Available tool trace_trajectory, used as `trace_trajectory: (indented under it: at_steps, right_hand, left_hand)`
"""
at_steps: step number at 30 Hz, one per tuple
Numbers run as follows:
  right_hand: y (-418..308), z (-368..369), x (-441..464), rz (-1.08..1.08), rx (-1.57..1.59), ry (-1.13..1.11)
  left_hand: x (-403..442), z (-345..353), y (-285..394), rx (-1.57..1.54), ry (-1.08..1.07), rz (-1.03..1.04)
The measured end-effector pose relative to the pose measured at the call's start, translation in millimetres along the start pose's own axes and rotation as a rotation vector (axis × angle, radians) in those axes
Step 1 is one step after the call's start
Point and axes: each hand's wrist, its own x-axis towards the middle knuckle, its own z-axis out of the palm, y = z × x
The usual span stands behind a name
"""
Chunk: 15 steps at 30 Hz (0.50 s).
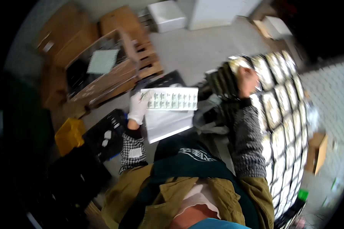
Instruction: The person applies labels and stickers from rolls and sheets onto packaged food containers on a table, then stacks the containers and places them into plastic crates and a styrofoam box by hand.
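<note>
My left hand (138,107), in a white glove, grips the left edge of a sheet of printed labels (172,99) with rows of small green marks. Below that sheet hangs a blank white backing sheet (168,124). My right hand (247,81), bare, rests at the upper left corner of a large stack of packs (273,105), which are pale and shiny with dark bands between them. Its fingers are bent against a pack's surface; blur hides whether they grip anything.
A cardboard box (111,86) with a pale green sheet stands at upper left by a wooden pallet (151,61). A yellow bin (70,136) is at left, beside a black case (107,133). White boxes (167,16) stand at the back; an open carton (316,153) lies right.
</note>
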Motion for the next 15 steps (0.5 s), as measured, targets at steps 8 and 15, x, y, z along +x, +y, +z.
trace_trajectory:
  at_steps: [8,15]
  right_hand:
    - [32,3,14,-0.018,-0.070,-0.159]
    - [12,-56,-53,-0.228,0.160,-0.111]
  left_hand:
    - [29,-127,-131,-0.759,0.574,-0.155]
    - [143,-213,-183,-0.554,0.673,0.116]
